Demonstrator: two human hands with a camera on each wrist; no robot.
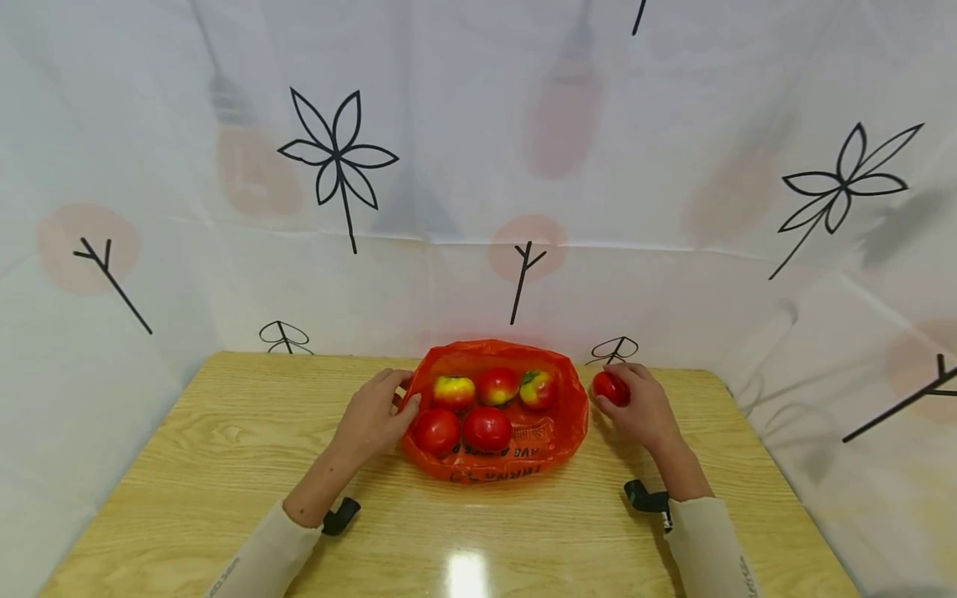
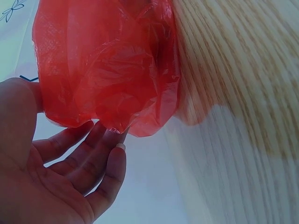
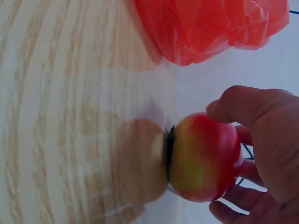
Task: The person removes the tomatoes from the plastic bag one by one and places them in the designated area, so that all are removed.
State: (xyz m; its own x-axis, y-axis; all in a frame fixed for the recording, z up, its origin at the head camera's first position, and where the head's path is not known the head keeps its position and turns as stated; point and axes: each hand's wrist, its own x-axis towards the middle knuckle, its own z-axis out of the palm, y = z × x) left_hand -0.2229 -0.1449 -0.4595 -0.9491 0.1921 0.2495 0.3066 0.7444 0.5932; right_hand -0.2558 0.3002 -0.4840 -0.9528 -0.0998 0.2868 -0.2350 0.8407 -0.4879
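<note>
A red plastic bag [image 1: 478,473] lies spread wide on the table, dark lettering along its near side. Inside it sit several tomatoes, among them a plain red tomato [image 1: 488,428] and a red-and-yellow tomato [image 1: 454,392]. My left hand [image 1: 377,413] holds the bag's left rim, thumb over the edge and fingers against the outside, as the left wrist view of the hand [image 2: 70,172] shows. To the right of the bag, my right hand [image 1: 645,409] grips another tomato [image 3: 205,158], red with a yellowish patch, its dark green stem end facing the tabletop.
The wood-grain table [image 1: 224,465] reaches back to a pale cloth wall [image 1: 449,282] printed with leaf outlines. A dark wrist mount [image 1: 342,517] sits by the left wrist and another dark mount [image 1: 645,497] by the right one.
</note>
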